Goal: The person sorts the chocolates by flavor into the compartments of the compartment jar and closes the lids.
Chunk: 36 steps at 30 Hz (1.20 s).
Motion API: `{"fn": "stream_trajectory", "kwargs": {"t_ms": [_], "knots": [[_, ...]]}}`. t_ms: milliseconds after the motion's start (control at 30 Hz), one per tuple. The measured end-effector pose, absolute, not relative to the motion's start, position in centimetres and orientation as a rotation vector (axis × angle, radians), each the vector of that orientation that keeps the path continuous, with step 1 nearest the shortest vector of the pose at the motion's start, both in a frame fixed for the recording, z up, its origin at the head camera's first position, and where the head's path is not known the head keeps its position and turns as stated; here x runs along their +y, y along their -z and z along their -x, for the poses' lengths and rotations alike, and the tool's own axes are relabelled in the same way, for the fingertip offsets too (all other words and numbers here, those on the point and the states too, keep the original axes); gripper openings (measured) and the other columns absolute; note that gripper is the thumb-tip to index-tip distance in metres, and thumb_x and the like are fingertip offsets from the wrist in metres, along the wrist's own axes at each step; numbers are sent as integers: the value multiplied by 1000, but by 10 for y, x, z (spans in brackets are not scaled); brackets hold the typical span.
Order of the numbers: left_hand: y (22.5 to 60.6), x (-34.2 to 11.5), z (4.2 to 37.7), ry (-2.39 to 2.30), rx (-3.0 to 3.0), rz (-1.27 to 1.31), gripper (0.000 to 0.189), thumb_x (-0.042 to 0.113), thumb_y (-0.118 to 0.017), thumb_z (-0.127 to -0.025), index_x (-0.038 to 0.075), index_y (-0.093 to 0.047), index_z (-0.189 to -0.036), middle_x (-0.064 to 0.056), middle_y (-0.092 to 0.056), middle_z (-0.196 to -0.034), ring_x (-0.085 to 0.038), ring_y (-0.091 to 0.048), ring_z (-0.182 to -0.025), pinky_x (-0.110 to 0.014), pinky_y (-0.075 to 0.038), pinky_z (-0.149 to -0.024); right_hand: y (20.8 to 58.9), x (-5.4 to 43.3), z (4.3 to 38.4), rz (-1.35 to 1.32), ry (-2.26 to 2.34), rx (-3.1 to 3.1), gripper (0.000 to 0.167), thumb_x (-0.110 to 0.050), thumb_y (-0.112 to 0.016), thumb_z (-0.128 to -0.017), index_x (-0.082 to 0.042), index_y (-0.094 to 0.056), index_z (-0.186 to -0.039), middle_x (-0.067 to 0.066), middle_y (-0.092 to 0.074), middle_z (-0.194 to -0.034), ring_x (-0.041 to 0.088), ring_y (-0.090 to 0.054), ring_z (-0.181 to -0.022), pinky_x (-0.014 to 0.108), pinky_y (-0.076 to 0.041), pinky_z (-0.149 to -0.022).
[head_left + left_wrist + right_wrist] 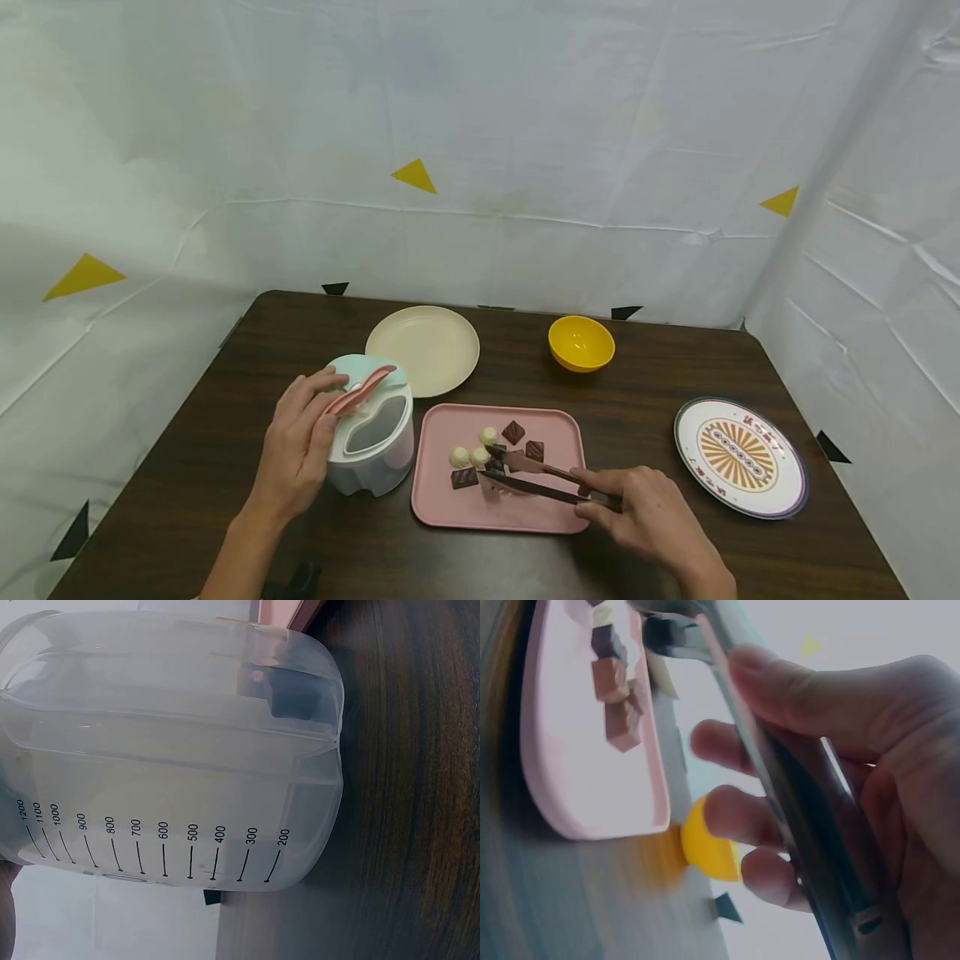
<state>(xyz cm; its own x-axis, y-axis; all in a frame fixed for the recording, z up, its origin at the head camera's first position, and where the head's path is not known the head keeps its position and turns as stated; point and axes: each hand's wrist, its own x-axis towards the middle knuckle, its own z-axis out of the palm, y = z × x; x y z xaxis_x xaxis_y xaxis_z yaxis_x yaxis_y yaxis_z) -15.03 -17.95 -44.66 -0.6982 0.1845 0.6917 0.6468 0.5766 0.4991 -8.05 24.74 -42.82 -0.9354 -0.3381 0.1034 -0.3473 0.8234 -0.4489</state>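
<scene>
In the head view my left hand (pixel 296 442) pinches the raised pink flap (pixel 360 393) on top of a clear container (pixel 378 471) with a white and mint lid. An opening shows in the lid beside the flap. Up close, the left wrist view shows measuring marks on the container wall (pixel 172 787) and a dark piece (pixel 292 694) low inside. My right hand (pixel 648 517) holds metal tongs (pixel 551 493), their tips spread over dark and white chocolates (pixel 480 456) on a pink tray (pixel 551 521). In the right wrist view, brown chocolates (pixel 622 724) lie on the tray.
Behind the container is a cream plate (pixel 423 350). A yellow bowl (pixel 581 343) stands at the back of the dark wooden table (pixel 375 558). To the right lies a patterned plate (pixel 741 458). White sheeting (pixel 525 125) with yellow triangles surrounds the table.
</scene>
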Motion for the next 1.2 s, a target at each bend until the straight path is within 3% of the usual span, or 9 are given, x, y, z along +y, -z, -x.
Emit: {"fn": "stream_trajectory", "kwargs": {"t_ms": [367, 533, 700, 1200], "knots": [[446, -179, 151, 1029, -2205, 672, 28, 14, -46, -96, 7, -69, -109, -10, -59, -129, -32, -46, -131, -51, -17, -115, 411, 213, 85, -719, -818, -2567, 43, -23, -85, -74, -24, -74, -116, -26, -51, -66, -9, -40, -51, 14, -34, -47], [446, -179, 150, 1032, -2205, 669, 27, 14, -46, -96, 7, -69, -109, -10, -59, -129, -32, -46, -131, -50, -17, -116, 403, 190, 90, -823, -858, -2411, 47, -19, -84, -75, -20, -71, -121, -18, -69, -84, -8, -48, -58, 12, -41, -53], [446, -179, 150, 1030, -2189, 674, 27, 14, -47, -95, 8, -69, -109, -10, -59, -129, -32, -47, -130, -49, -17, -116, 397, 169, 94, -868, -876, -2354, 49, -19, -83, -77, -17, -69, -124, -10, -73, -95, -6, -54, -61, 13, -44, -54], [446, -179, 151, 1029, -2156, 700, 26, 14, -46, -96, 9, -69, -109, -11, -60, -127, -35, -47, -130, -51, -18, -115, 396, 130, 99, -808, -852, -2364, 46, -18, -84, -77, -17, -71, -121, -11, -70, -89, 0, -53, -63, 14, -44, -57]]}}
